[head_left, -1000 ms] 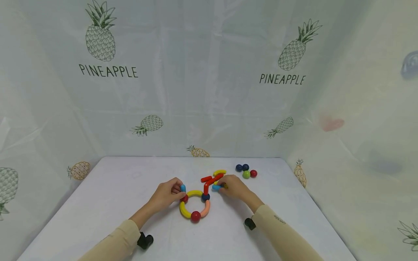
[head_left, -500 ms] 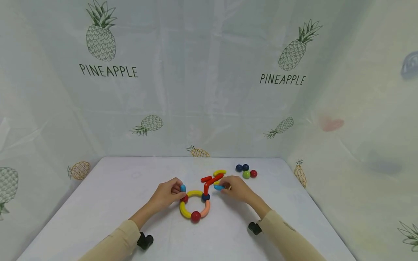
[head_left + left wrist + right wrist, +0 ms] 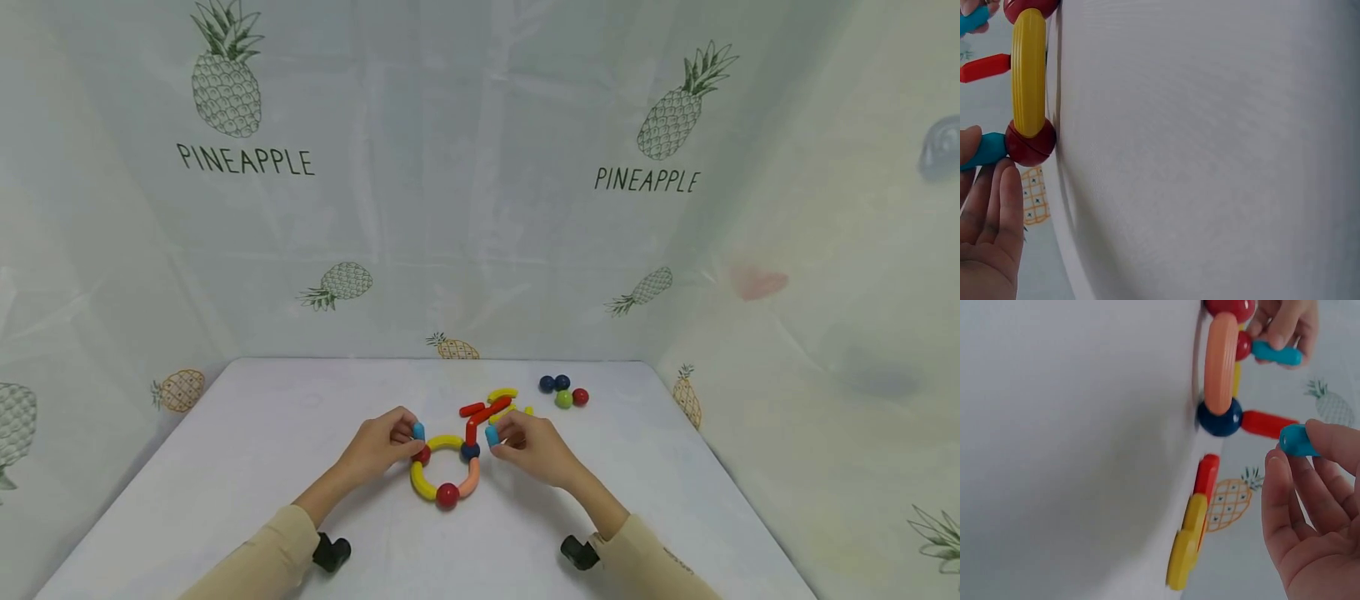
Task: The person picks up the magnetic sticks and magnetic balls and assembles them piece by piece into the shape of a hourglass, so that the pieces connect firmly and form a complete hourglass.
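Observation:
A ring of curved rods and balls lies on the table: two yellow rods (image 3: 422, 482), a pink rod (image 3: 1220, 364), two red balls (image 3: 447, 496) and a navy ball (image 3: 1220, 416). My left hand (image 3: 381, 447) pinches a blue rod (image 3: 989, 150) that stands upright on the ring's left red ball (image 3: 1030, 142). In my right hand (image 3: 537, 448), a second blue rod (image 3: 492, 436) is pinched between thumb and fingers, near-upright and apart from the ring, to its right. A red rod (image 3: 1267, 424) rises from the navy ball, close to this blue rod.
Behind the ring lie loose red rods (image 3: 472, 410) and yellow rods (image 3: 502, 394), some partly hidden by my right hand. Farther right at the back sit navy balls (image 3: 547, 384), a green ball (image 3: 564, 399) and a red ball (image 3: 581, 397). A printed curtain (image 3: 465, 208) surrounds the table.
My right hand has moved slightly toward me and turned its blue rod from lying flat to near-upright. Yellow rods behind it show more. My left hand stays in place.

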The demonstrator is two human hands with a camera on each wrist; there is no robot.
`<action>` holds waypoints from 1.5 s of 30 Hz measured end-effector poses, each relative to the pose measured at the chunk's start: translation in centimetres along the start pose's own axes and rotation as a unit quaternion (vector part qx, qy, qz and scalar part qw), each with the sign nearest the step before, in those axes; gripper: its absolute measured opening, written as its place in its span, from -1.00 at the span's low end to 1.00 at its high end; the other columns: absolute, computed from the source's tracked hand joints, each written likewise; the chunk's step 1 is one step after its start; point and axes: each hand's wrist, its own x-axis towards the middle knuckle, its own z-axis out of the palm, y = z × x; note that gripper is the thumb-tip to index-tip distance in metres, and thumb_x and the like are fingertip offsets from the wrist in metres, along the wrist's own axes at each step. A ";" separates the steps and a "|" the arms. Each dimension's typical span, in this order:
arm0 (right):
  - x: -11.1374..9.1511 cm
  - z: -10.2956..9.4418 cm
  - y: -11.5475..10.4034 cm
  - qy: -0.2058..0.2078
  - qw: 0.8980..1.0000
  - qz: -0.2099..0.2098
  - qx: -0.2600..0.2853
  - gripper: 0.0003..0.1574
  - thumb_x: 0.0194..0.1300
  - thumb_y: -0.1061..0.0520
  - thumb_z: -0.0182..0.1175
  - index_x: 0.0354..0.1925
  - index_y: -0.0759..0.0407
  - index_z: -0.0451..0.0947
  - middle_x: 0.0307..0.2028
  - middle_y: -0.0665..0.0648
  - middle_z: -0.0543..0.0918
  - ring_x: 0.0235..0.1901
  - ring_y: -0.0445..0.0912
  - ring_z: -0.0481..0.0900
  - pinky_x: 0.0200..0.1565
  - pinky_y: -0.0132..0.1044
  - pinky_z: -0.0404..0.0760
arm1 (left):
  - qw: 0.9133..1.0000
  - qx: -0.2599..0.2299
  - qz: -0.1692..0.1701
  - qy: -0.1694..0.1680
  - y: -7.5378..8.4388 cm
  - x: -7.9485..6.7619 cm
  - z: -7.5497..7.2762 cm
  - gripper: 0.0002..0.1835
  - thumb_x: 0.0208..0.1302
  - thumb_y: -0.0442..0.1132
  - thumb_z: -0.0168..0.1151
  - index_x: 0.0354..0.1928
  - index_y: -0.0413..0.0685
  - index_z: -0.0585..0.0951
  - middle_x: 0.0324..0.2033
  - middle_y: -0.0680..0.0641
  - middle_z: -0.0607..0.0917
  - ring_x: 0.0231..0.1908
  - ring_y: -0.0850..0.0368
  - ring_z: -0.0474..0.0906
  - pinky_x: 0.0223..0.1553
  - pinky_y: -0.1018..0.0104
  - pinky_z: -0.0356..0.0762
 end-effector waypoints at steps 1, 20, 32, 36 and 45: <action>-0.1 0.3 -0.2 0.001 1.000 -0.002 0.005 -0.71 0.40 0.09 0.45 0.03 0.06 0.63 -0.17 -0.05 0.78 -0.18 -0.18 0.70 -0.08 -0.38 0.72 | 1.000 -0.001 -0.001 0.000 0.0 0.0 0.0 -0.76 0.34 -0.21 0.52 -0.06 0.07 0.64 -0.24 0.09 0.73 -0.21 0.21 0.65 -0.12 0.35 0.73; -0.4 4.3 -2.1 -0.019 0.996 -0.019 0.080 -0.77 0.37 0.14 0.48 -0.05 -0.03 0.67 -0.20 -0.14 0.76 -0.16 -0.24 0.71 0.00 -0.41 0.70 | 1.000 -0.011 -0.016 0.003 0.2 -0.4 0.0 -0.76 0.35 -0.23 0.50 -0.03 0.08 0.63 -0.22 0.08 0.72 -0.19 0.20 0.66 -0.12 0.36 0.74; -0.3 5.8 -2.6 -0.049 0.993 -0.012 0.106 -0.75 0.36 0.15 0.48 -0.03 -0.02 0.68 -0.20 -0.12 0.78 -0.17 -0.25 0.72 0.00 -0.43 0.70 | 1.000 -0.010 -0.012 0.001 0.0 -0.5 -0.1 -0.76 0.36 -0.23 0.49 -0.04 0.06 0.63 -0.22 0.08 0.73 -0.20 0.19 0.66 -0.11 0.34 0.74; -0.2 6.1 -2.8 -0.059 0.992 -0.013 0.114 -0.75 0.36 0.16 0.48 -0.02 0.02 0.68 -0.21 -0.11 0.78 -0.20 -0.26 0.72 -0.04 -0.44 0.70 | 1.000 -0.013 -0.013 0.001 0.0 -0.5 -0.1 -0.76 0.35 -0.23 0.49 -0.04 0.06 0.63 -0.22 0.07 0.74 -0.20 0.19 0.67 -0.12 0.33 0.74; -0.1 6.4 -2.9 -0.077 0.992 -0.007 0.098 -0.72 0.36 0.13 0.49 0.00 0.01 0.66 -0.22 -0.15 0.76 -0.21 -0.28 0.71 -0.04 -0.46 0.69 | 1.000 -0.021 -0.004 0.000 -0.1 -0.6 -0.2 -0.76 0.35 -0.24 0.50 -0.04 0.05 0.63 -0.21 0.06 0.75 -0.19 0.19 0.69 -0.14 0.34 0.74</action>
